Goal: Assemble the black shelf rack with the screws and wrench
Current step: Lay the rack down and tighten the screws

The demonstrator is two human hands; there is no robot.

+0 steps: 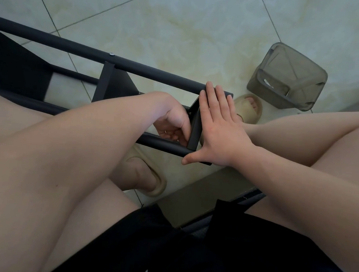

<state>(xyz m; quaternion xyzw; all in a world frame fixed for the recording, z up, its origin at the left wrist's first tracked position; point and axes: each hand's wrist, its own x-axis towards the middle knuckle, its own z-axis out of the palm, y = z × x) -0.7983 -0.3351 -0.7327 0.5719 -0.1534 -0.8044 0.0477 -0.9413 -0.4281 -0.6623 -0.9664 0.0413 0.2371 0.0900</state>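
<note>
The black shelf rack [149, 72] lies on its side across the tiled floor, its long tubes running from upper left to lower right. A black shelf panel [196, 124] stands between the two tubes at the rack's right end. My right hand [219, 130] lies flat against the outer face of that panel, fingers straight and apart, thumb on the lower tube. My left hand [173, 123] is curled just left of the panel, fingertips pinched at its lower corner; what they pinch is hidden. A silver screw head [111, 54] shows on the upper tube. No wrench is visible.
A smoky translucent plastic box [283, 72] lies tipped on the floor at the right, with small parts inside. My knees and feet in beige slippers [249, 106] flank the rack. Another black shelf panel [112, 81] stands further left on the rack.
</note>
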